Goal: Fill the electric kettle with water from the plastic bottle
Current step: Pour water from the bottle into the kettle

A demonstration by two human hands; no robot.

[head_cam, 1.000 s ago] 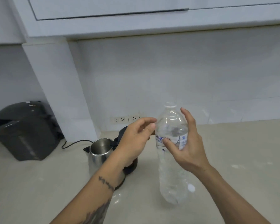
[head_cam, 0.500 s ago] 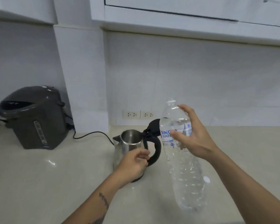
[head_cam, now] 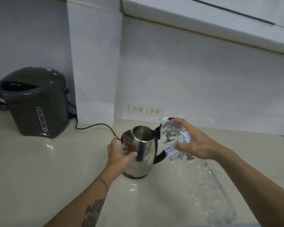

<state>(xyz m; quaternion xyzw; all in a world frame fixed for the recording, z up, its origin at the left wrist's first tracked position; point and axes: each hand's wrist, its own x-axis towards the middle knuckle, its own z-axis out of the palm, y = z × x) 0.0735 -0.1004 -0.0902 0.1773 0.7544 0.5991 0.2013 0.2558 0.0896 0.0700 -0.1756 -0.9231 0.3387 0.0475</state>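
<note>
I am watching the left hand (head_cam: 120, 155) shifting to the electric kettle (head_cam: 140, 153) wall at 9 o'clock, fingers loosely cupping it; the right hand (head_cam: 193, 143) is gripping the plastic bottle (head_cam: 184, 149), now tilting toward the open mouth, so pouring looks imminent.

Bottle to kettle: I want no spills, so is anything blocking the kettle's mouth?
Nothing visible. The kettle has its lid flipped back and its mouth open; the uncapped bottle in the right hand sits just beside it.

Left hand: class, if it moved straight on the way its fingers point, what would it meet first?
The left hand would meet the shiny steel electric kettle almost at once; whether it already touches is unclear.
</note>
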